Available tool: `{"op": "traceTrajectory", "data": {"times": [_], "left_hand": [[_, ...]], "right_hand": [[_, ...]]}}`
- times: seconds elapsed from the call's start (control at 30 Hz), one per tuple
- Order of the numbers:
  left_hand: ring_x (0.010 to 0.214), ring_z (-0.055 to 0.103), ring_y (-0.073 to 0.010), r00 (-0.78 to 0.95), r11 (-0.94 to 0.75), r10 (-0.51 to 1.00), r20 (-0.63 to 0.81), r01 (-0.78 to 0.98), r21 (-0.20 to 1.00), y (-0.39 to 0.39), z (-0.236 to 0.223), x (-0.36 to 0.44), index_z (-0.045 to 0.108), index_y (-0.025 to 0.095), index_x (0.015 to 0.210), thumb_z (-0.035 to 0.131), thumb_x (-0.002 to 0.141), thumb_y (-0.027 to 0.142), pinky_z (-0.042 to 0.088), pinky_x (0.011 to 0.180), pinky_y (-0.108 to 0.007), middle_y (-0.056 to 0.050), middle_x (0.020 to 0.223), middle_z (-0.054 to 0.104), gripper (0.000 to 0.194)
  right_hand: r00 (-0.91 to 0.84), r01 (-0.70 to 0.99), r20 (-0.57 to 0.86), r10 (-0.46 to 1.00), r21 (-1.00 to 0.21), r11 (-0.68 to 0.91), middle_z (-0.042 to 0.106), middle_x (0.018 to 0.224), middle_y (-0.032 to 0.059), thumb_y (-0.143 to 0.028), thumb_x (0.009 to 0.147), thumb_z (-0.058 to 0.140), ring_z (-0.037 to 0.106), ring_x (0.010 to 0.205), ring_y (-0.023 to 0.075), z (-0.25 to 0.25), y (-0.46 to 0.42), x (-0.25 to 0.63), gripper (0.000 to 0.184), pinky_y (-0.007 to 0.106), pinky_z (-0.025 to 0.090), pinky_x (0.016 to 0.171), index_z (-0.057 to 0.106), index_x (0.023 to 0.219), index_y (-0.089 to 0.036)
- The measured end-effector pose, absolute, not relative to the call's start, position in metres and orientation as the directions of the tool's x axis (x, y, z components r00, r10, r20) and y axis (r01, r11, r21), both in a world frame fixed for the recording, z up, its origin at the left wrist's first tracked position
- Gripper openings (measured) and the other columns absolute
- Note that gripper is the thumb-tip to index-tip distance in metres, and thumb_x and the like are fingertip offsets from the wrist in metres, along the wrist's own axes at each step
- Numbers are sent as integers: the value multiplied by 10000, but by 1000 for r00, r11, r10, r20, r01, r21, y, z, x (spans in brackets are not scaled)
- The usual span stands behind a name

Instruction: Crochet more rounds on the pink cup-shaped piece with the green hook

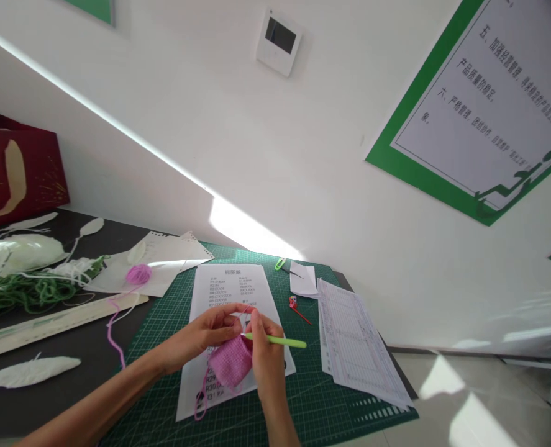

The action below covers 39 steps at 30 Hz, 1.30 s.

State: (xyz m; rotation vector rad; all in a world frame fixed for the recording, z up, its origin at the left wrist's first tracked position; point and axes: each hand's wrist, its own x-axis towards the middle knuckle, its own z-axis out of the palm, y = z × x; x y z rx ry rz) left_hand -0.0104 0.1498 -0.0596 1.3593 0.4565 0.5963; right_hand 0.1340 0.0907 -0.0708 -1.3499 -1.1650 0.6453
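Observation:
A pink crochet piece (232,363) hangs between my two hands, above a printed pattern sheet (231,282). My left hand (219,326) pinches the upper left edge of the piece, and a strand of yarn runs up by its raised index finger. In my right hand (266,347) is a crochet hook (284,341) with a light green handle, held like a pen. Its tip meets the top edge of the piece, close to my left fingers. A loop of pink yarn dangles below. The pink yarn ball (138,274) lies to the left, its strand (112,329) trailing toward me.
Under the sheet is a green cutting mat (303,397). Right of it lie written forms (359,338), a small notepad (304,280), a green stitch marker (280,264) and a red stick (300,310). Leftward are green yarn (33,292), a ruler (65,320) and a red bag (23,167).

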Motion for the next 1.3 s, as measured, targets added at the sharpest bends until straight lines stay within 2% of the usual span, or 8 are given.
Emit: {"op": "traceTrajectory", "data": {"times": [0.23,0.37,0.5,0.67,0.8,1.1,1.3], "left_hand": [[610,319,-100,790,159,613,-3,-120,980,148,-54,-11,559,186,1290,655,869,388,208,564,-258,41,728,462,477],[631,352,-109,765,180,644,0,-152,972,144,-51,-11,575,171,1279,665,852,355,223,583,-265,29,748,491,473],[624,355,-108,769,197,639,13,-181,964,142,-52,-11,592,164,1232,668,837,314,220,585,-266,29,741,504,429],[646,390,-108,760,198,648,46,-226,954,144,-55,-10,599,183,1221,672,812,254,249,597,-258,25,769,532,422],[679,428,-112,740,194,670,53,-244,950,144,-55,-9,589,186,1237,687,804,239,270,612,-255,10,828,568,446],[671,439,-118,737,205,674,52,-254,945,141,-51,-9,581,187,1252,681,808,221,278,595,-254,11,813,574,456],[727,475,-133,721,183,689,73,-271,945,140,-54,-8,583,201,1251,696,807,241,321,652,-267,10,834,576,460]], "right_hand": [[391,152,172,904,-981,121,447,520,-34,-569,828,576,428,525,108,-73,93,134,484,230,367,500,507,549,-179],[416,122,147,897,-987,106,528,556,-4,-587,803,599,491,570,133,-77,93,132,478,245,421,540,582,577,-166],[475,77,109,873,-994,82,637,694,46,-638,803,570,564,648,162,-82,92,129,507,268,460,593,653,711,-147],[504,90,140,852,-990,110,509,562,-5,-695,805,524,458,566,127,-80,90,125,556,251,375,518,542,600,-179],[529,115,174,831,-984,132,437,548,-31,-701,811,511,414,557,114,-79,89,123,556,245,365,524,493,591,-191],[582,143,187,791,-982,127,470,589,-18,-691,822,501,438,590,125,-83,89,120,547,248,384,544,511,613,-186],[545,161,200,814,-978,133,421,569,-31,-712,814,488,421,574,120,-80,91,122,565,252,400,554,489,596,-191]]}}
